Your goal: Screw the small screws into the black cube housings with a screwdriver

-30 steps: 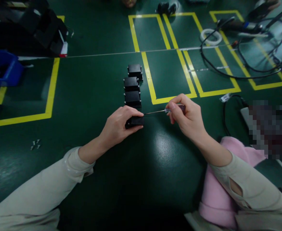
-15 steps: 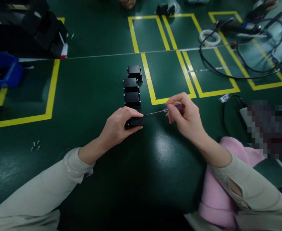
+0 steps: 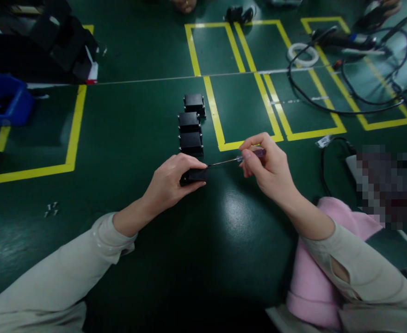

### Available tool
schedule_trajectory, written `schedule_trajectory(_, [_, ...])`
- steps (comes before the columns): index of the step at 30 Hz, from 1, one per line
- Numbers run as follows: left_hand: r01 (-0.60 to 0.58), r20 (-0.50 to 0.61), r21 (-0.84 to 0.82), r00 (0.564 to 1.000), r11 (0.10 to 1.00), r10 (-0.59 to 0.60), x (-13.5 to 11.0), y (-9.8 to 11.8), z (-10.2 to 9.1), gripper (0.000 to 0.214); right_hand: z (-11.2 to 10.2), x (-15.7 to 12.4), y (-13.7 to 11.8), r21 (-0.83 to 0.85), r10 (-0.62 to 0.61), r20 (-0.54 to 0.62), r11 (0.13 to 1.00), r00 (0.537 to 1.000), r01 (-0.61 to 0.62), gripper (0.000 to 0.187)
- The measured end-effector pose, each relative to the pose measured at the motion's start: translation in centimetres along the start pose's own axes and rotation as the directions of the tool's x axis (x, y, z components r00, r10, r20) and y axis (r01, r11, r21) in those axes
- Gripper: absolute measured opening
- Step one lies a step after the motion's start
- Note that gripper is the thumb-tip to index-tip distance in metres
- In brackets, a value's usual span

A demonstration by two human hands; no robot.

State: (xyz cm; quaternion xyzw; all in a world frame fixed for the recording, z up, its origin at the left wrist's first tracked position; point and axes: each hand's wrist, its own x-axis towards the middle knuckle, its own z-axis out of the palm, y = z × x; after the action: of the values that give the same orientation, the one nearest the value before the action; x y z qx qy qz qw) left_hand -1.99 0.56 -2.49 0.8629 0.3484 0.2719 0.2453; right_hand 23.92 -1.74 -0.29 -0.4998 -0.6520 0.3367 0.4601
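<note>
My left hand (image 3: 172, 180) grips a small black box (image 3: 195, 175) between thumb and fingers on the green table. In my right hand (image 3: 266, 163) is a screwdriver (image 3: 240, 158) with a clear purplish handle, pinched by the fingers. Its thin shaft points left, and the tip meets the upper right edge of the box by my left fingertip; the exact contact is too small to see. Just beyond, three similar black boxes (image 3: 190, 142) stand in a row, with small shiny screws at their sides. Several loose screws (image 3: 52, 209) lie to the left.
A blue bin (image 3: 5, 99) and black parts (image 3: 64, 46) stand at the left. Yellow tape (image 3: 213, 115) marks rectangles on the table. Cables (image 3: 345, 112), a white ring (image 3: 303, 54) and a pink cloth (image 3: 314, 277) are at the right. Another person's hand (image 3: 185, 4) shows at the top.
Almost nothing differs. My right hand and the screwdriver have shifted very slightly, while my left hand and the box keep their place.
</note>
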Motion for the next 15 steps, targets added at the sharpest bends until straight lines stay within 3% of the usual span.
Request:
schedule_trajectory(3, [-0.001, 0.005, 0.000, 1.000, 1.000, 0.001, 0.05, -0.01, 0.00, 0.029, 0.00, 0.00, -0.03, -0.018, -0.003, -0.002, 1.000, 1.000, 0.003, 0.022])
schedule_trajectory(8, [-0.014, -0.005, 0.004, 1.000, 1.000, 0.014, 0.05, -0.08, -0.01, 0.029, 0.01, 0.02, -0.04, 0.011, -0.009, -0.011, 1.000, 1.000, 0.009, 0.011])
schedule_trajectory(13, [-0.002, -0.001, -0.006, 1.000, 1.000, 0.002, 0.02, 0.01, -0.11, 0.029, -0.02, 0.03, -0.09, -0.007, -0.013, -0.002, 1.000, 1.000, 0.013, 0.022])
schedule_trajectory(15, [0.002, 0.000, -0.008, 1.000, 1.000, -0.001, 0.03, 0.07, -0.13, 0.029, -0.03, 0.03, -0.11, -0.006, -0.011, -0.007, 1.000, 1.000, 0.011, 0.019])
